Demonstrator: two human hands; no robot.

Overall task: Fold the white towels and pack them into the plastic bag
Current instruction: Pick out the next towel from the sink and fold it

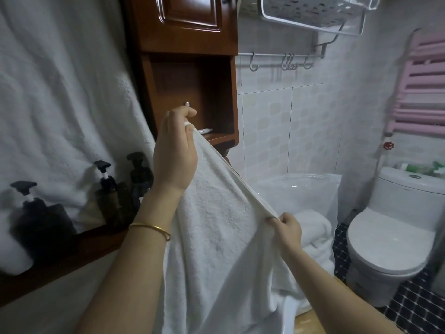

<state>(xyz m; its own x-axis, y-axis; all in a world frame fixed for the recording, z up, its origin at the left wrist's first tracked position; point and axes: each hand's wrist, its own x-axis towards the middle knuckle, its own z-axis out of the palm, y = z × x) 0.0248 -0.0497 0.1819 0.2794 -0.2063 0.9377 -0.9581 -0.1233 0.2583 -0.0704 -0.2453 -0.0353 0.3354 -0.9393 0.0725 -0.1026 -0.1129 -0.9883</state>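
Left hand (175,145), centre of frame, pinches one corner of the white towel (216,237) between thumb and fingers. Right hand (287,229), lower right of centre, pinches the same hem further along. The held edge, taut, slopes from centre down to the right; the cloth hangs below to the bottom of the frame. Plastic bag (313,186) stands upright right of centre, just beyond the right hand, which is the nearer. Folded white towels (317,227) lie at its base; inside or in front, cannot tell. Judgement: folding comes first.
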